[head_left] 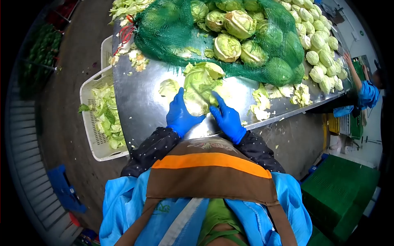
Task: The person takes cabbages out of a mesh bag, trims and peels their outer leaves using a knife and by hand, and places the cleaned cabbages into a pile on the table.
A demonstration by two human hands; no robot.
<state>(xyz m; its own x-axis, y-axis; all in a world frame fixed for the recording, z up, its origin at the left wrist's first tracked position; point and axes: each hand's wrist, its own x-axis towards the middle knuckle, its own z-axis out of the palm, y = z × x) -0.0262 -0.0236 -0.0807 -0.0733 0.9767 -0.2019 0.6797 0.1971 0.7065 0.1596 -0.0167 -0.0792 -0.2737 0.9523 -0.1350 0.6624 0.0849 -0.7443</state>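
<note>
A pale green cabbage (193, 98) with loose outer leaves (207, 71) lies on the metal table (141, 96) in front of me. My left hand (180, 117), in a blue glove, is at its near left side with thumb and fingers apart. A separate leaf (169, 88) lies just beyond its fingertips. At the cabbage's right, my gloved right hand (228, 121) has its fingers curled round what looks like a knife (200, 95). The thin blade is blurred over the leaves, and the handle is hidden in the hand.
A green mesh sack (164, 45) of cabbages (240, 24) lies across the table's far side. Trimmed cabbages (322, 45) are piled at right, near a co-worker's arm (356, 76). Leaf scraps (260, 102) lie along the edge. A white crate (96, 139) of leaves stands at left.
</note>
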